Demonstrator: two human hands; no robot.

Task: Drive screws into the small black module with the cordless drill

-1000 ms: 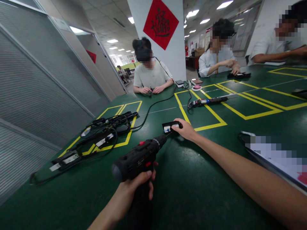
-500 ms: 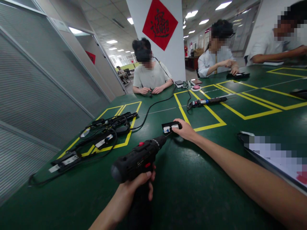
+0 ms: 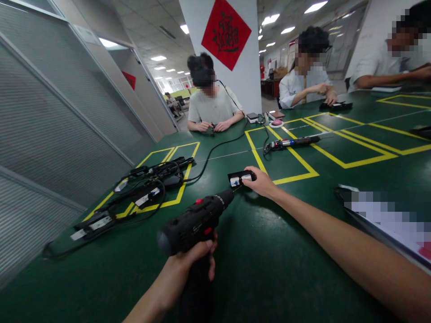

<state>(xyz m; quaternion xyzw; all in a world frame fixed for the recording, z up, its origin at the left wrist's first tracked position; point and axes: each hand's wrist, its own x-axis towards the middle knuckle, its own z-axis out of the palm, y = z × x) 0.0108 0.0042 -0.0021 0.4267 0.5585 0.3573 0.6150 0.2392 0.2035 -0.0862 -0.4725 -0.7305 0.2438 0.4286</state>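
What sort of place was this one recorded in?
Probably an office area used as a workshop: the green table is marked with yellow outlines, a power drill is in the left hand, and ceiling lights run back over the room beyond.

Ceiling panels point(image 3: 315, 6) above us shine white; faint glare spots the dim green surface point(image 3: 262, 260); wide-angle distortion stretches the edges.

Office; partition point(image 3: 67, 116), ceiling lights point(image 3: 315, 6)

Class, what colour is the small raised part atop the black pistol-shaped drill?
Red; the raised part atop the black drill shows best in the head view.
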